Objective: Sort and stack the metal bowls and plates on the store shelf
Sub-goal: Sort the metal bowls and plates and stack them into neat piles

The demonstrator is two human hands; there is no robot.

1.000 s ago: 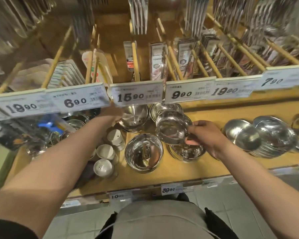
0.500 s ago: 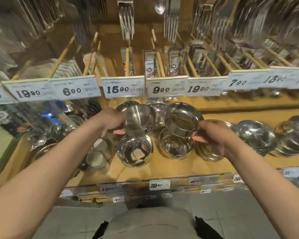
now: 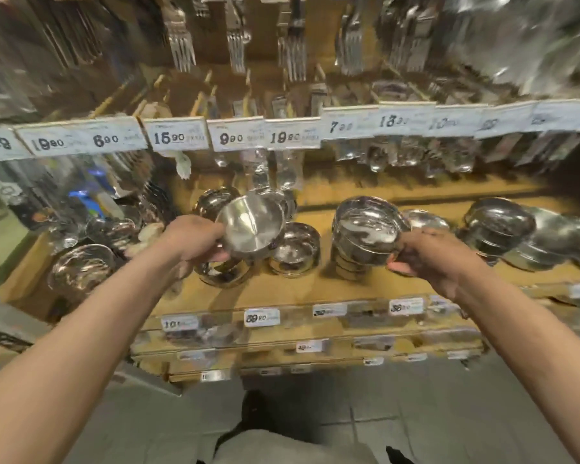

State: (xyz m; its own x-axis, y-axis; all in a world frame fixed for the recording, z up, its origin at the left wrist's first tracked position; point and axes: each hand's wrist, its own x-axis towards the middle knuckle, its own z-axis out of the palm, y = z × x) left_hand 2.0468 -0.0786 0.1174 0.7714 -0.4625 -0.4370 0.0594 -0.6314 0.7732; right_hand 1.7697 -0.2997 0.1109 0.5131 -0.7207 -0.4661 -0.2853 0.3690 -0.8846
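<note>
Looking down from the head view, the left hand [image 3: 195,241] gripped a shiny round steel bowl [image 3: 252,229] tilted on its side, mouth toward the camera, above a bowl resting on the wooden shelf [image 3: 282,289]. The right hand [image 3: 429,254] pinched the rim of a wide shallow steel bowl [image 3: 365,226] atop a stack of nested bowls [image 3: 349,262], directly beneath it, so lowering it looked nearest.
</note>
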